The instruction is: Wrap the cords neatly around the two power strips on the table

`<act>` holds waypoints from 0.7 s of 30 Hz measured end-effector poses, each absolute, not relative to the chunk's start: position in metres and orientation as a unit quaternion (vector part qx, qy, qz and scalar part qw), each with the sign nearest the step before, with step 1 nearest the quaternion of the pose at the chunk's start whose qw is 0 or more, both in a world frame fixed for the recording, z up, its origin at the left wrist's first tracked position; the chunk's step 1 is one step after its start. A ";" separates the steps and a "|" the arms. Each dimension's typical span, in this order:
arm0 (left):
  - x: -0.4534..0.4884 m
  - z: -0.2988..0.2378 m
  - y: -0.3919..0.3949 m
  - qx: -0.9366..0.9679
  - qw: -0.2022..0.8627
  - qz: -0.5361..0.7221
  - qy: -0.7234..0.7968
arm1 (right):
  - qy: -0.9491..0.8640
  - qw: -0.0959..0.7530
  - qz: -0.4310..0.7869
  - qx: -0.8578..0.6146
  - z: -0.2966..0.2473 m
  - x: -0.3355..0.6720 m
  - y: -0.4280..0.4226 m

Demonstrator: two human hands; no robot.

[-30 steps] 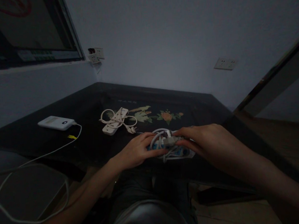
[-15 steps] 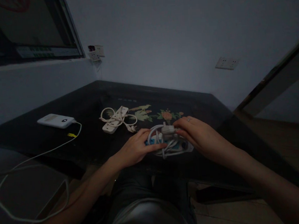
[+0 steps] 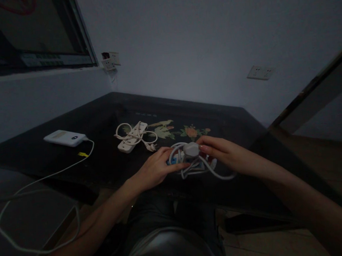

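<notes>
Power strip [image 3: 200,165] lies near the front edge of the counter [image 3: 101,120]. Its cord [image 3: 220,176] is wound round it, with one loop spilling right. Left hand [image 3: 156,169] is clamped over its left end. Right hand [image 3: 221,154] pinches the white plug [image 3: 191,149] just above it. Open dark surface behind and right. Strip body is mostly hidden under cord and fingers; light is dim. Second strip [image 3: 131,137] and power bank [image 3: 65,138] lie further left.

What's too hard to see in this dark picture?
Head view, very dim:
- The power strip: mostly covered by the left hand, the right hand and its cable.
- The plug: prongs out of sight in the right hand's fingertips.
- The power bank: markings too small.
- The window: cut off by the top and left edges.
</notes>
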State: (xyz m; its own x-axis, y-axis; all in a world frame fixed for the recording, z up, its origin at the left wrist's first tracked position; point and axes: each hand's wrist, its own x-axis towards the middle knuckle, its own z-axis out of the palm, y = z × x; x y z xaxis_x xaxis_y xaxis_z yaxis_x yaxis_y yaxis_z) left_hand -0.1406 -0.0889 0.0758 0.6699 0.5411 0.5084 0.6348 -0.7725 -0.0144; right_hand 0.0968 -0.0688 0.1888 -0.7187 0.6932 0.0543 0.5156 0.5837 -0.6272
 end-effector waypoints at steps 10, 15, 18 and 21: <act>-0.144 0.071 -0.085 -0.898 0.107 -0.282 -0.321 | -0.686 0.146 0.583 -0.411 0.153 0.087 -0.074; -0.143 0.072 -0.086 -0.902 0.127 -0.256 -0.323 | -0.832 0.129 0.200 -0.501 0.157 0.086 -0.077; -0.139 0.072 -0.088 -0.903 0.146 -0.254 -0.313 | -0.851 0.050 0.053 -0.521 0.165 0.081 -0.079; -0.135 0.072 -0.089 -0.899 0.145 -0.269 -0.315 | -0.842 -0.014 -0.020 -0.538 0.172 0.073 -0.081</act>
